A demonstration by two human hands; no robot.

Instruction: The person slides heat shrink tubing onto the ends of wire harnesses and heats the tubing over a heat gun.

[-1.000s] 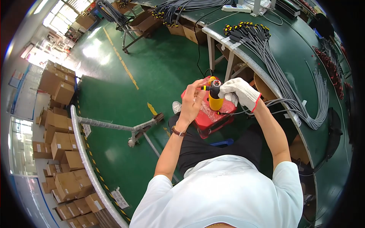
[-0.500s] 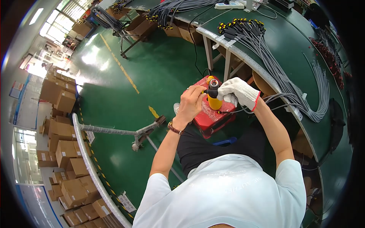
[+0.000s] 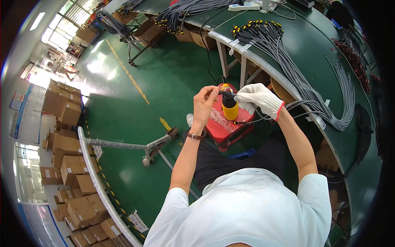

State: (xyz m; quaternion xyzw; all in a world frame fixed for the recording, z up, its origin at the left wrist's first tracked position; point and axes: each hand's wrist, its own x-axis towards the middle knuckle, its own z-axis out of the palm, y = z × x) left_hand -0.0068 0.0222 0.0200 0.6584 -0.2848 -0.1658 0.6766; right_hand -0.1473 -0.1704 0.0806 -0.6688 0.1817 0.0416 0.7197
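Note:
A yellow and black heat gun (image 3: pixel 230 112) stands upright, nozzle up, on a red case (image 3: pixel 225 131) in front of my knees. Across the top of it runs a grey cable with a black end (image 3: pixel 222 93). My left hand (image 3: pixel 204 102), bare and with a watch on the wrist, pinches the black end between thumb and fingers. On the other side my right hand (image 3: pixel 259 99), in a white knitted glove, is closed round the grey cable. Whether the cable touches the nozzle, I cannot tell. Slack cable trails from the right hand toward the bench.
On the green bench (image 3: pixel 306 53) to the right lies a bundle of grey cables (image 3: pixel 288 68) with yellow-tipped black connectors. A metal frame (image 3: pixel 117 143) stands on the floor at left. Stacked cardboard boxes (image 3: pixel 84 210) line the left wall. A black cord (image 3: pixel 208 61) runs down from the bench.
Both hands stay at the heat gun. My left hand has moved slightly up and left, and the black cable end now lies higher, nearer the nozzle's top. The view has shifted a little.

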